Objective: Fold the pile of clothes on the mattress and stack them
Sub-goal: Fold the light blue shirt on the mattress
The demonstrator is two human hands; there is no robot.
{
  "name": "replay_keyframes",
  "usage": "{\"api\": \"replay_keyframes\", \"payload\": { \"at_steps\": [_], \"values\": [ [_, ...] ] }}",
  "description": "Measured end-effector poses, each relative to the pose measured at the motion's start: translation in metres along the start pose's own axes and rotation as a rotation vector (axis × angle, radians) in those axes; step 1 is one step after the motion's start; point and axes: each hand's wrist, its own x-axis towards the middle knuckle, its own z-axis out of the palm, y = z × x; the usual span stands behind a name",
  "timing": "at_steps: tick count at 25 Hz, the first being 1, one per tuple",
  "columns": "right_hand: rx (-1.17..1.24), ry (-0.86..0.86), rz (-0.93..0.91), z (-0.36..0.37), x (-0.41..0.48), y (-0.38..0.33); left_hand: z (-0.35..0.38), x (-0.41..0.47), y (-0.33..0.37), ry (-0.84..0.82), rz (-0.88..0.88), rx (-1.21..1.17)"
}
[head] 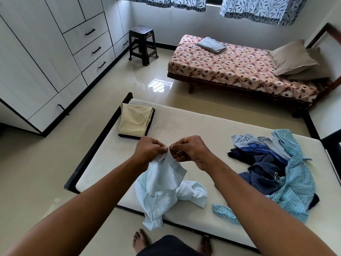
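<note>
The garment (162, 183) is pale blue, the folded cloth (135, 121) beige.

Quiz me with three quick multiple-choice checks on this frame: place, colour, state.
1. Where on the mattress is the folded beige garment? A far left corner; B near right corner; C middle.
2. What colour is the held garment? A red; B pale blue; C black.
3. How does the pile on the right lie? A folded; B neatly stacked; C loose and crumpled.
Key: 1 A, it sits by the far left edge. 2 B, left hand and right hand pinch pale blue cloth. 3 C, its clothes lie tangled.
</note>
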Motion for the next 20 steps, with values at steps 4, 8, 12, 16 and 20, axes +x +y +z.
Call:
{"api": "replay_keyframes", "payload": {
  "at_steps": [4, 8, 12, 16, 20],
  "values": [
    [-0.1, -0.018, 0.011, -0.003, 0.002, -0.007, 0.007, 0.0, 0.002, 0.028, -0.08, -0.13],
    [-0.568, 0.164, -0.225, 0.006, 0.005, -0.012, 0.01, 0.0, 0.005, -0.043, -0.207, -0.359],
    [-1.086, 0.304, -0.581, 0.027, 0.0, -0.003, 0.016, 0.001, 0.001, -0.001, -0.225, -0.425],
    [-0.538, 0.236, -0.308, 0.022, 0.004, -0.005, 0.015, 0.002, 0.0, 0.068, -0.054, -0.261],
    [0.128, 0.055, 0.126, 0.018, -0.001, -0.003, 0.013, 0.002, -0.002, 0.061, 0.108, -0.053]
  ]
}}
